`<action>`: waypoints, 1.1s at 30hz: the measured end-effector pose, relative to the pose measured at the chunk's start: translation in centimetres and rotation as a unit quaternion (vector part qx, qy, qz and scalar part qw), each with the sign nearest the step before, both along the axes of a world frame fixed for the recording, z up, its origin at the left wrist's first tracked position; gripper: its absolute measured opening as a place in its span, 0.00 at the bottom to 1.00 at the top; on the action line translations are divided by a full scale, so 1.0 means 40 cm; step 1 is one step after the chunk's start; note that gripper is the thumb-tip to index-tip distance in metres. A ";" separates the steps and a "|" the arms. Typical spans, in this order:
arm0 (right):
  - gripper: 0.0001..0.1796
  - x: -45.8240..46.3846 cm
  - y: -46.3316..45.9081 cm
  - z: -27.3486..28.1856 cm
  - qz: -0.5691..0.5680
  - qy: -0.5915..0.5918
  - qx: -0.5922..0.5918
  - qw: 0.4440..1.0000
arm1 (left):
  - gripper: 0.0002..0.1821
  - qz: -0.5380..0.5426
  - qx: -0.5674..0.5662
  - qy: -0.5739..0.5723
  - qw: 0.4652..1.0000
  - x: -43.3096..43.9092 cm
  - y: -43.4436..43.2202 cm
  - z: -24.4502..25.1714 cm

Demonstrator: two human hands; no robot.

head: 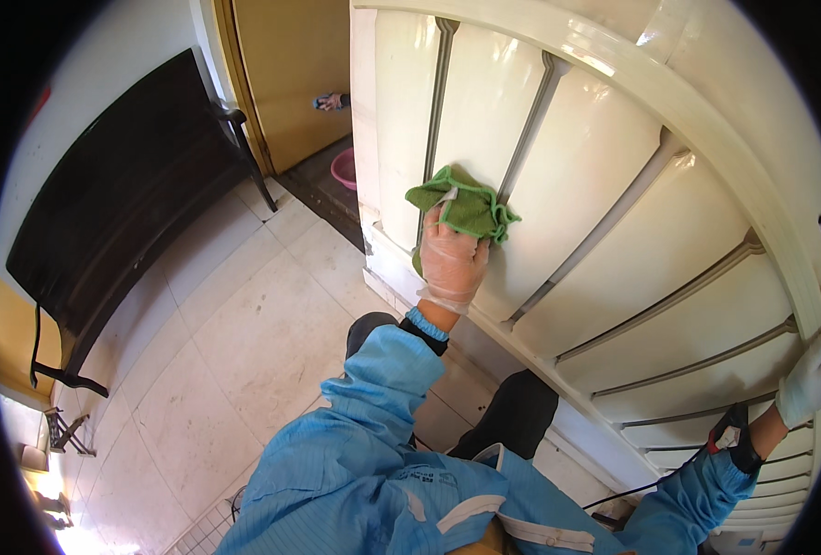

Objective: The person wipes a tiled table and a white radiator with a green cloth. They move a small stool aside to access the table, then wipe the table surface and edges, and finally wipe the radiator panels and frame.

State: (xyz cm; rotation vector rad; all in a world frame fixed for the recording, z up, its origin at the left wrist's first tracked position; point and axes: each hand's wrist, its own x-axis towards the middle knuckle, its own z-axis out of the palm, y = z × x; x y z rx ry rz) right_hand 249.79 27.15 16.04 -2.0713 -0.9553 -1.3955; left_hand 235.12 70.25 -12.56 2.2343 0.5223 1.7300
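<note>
My left hand (454, 267), in a thin clear plastic glove, grips a green cloth (469, 205) and presses it on a cream slatted panel (591, 180). The cloth lies bunched across two of the panel's dark vertical grooves, near its left end. At the far right, my right hand (807, 381), also gloved, rests at the panel's outer rail. Its fingers are partly hidden by a dark object at the picture's rim, so its grip cannot be made out. Both sleeves are light blue with dark wrist bands.
A dark wooden bench (126, 180) stands along the left wall on the pale tiled floor (264, 333). Beyond the panel's left edge is a yellow door (292, 62), where another person's hand (330, 103) holds a blue cloth above a pink basin (344, 168).
</note>
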 end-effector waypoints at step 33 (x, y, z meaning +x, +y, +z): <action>0.22 -0.053 0.045 0.006 -0.066 -0.061 -0.026 0.996 | 0.23 -0.065 0.203 -0.048 0.976 -0.011 0.128 0.434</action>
